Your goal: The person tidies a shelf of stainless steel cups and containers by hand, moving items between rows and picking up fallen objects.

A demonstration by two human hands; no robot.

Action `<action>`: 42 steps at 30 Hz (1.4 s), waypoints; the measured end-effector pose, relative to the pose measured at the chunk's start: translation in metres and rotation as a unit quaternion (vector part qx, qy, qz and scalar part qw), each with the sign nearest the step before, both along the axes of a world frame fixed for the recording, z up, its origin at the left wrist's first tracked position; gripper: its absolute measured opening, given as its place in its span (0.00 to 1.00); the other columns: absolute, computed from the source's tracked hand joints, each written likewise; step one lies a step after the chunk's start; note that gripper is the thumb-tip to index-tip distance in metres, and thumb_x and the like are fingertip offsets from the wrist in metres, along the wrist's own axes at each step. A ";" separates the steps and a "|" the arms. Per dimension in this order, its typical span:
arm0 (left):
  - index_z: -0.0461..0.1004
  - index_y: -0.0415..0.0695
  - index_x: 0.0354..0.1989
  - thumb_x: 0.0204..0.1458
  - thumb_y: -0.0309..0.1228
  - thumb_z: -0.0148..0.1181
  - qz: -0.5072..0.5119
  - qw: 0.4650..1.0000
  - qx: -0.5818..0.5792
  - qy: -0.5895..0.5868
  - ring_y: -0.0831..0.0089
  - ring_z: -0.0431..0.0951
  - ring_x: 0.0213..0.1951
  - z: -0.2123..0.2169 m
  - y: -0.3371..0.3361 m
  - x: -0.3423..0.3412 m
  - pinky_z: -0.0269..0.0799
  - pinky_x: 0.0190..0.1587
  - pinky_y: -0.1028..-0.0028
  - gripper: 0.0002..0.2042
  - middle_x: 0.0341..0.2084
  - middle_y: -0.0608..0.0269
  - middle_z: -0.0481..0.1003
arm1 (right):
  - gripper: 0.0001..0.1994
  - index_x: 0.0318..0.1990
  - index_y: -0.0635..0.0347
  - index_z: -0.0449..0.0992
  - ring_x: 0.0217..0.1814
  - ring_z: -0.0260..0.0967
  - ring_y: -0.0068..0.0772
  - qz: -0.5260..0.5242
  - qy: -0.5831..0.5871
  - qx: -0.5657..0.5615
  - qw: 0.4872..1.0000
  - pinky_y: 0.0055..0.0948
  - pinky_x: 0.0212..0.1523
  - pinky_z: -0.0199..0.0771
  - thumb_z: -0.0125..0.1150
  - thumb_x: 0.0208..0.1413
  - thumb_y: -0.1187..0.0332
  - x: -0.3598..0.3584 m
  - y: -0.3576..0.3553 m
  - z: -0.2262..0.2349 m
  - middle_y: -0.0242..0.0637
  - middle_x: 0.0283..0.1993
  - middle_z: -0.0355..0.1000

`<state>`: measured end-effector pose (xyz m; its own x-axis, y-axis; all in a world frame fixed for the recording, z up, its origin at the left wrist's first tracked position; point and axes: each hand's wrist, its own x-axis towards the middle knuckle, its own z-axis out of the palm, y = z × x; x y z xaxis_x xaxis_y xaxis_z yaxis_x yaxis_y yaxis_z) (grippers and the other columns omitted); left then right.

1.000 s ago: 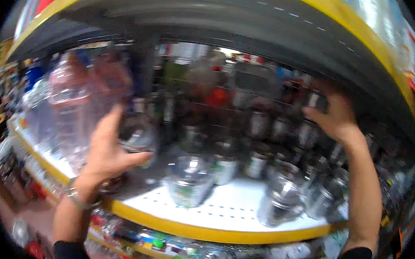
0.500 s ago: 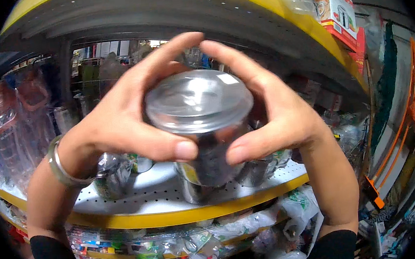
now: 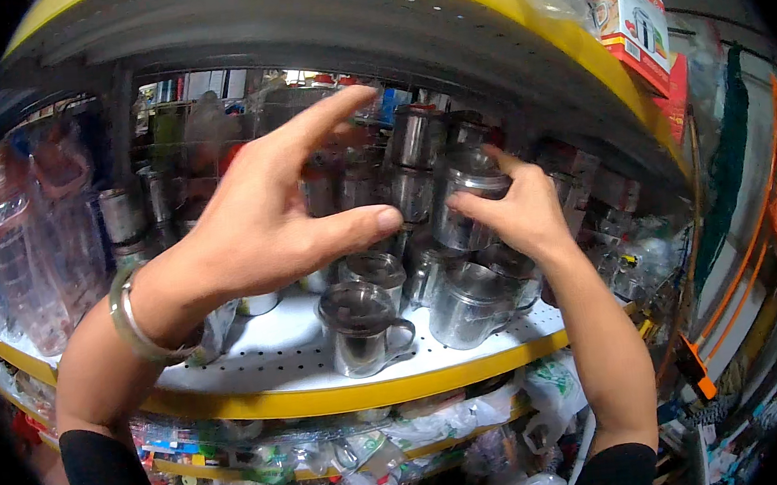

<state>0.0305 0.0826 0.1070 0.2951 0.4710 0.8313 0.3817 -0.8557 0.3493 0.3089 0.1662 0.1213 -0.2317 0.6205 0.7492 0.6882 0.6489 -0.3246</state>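
My right hand (image 3: 525,203) has its thumb and fingers around the upper part of a lidded steel cup (image 3: 461,222), which sits among stacked cups at the right of the shelf. My left hand (image 3: 265,207), with bracelets at the wrist, hovers in mid-air with thumb and fingers apart and nothing between them. Below it, a steel mug (image 3: 359,333) with a dark see-through lid and a side handle stands at the shelf's front. A wider lidded steel mug (image 3: 470,305) stands to its right, under the cup that my right hand grips.
The white perforated shelf (image 3: 259,346) has a yellow front edge (image 3: 328,400). Another shelf (image 3: 295,20) hangs low overhead. Plastic-wrapped containers (image 3: 38,245) stand at the left. A red and white box (image 3: 633,22) is at the upper right; bagged goods (image 3: 370,456) fill the level below.
The clear-lidded steel vessel that both hands held up close is now back among the cups, in my right hand alone. My left hand has let go, and my right hand has moved away from me.
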 end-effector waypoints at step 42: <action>0.72 0.42 0.58 0.50 0.43 0.72 0.208 0.937 0.008 0.281 0.47 0.75 0.52 -0.106 -0.095 -0.067 0.74 0.53 0.56 0.29 0.53 0.44 0.72 | 0.40 0.67 0.71 0.65 0.62 0.72 0.43 0.092 0.084 -0.177 0.976 0.37 0.60 0.72 0.73 0.54 0.52 -0.040 -0.034 -0.142 0.59 0.60 0.72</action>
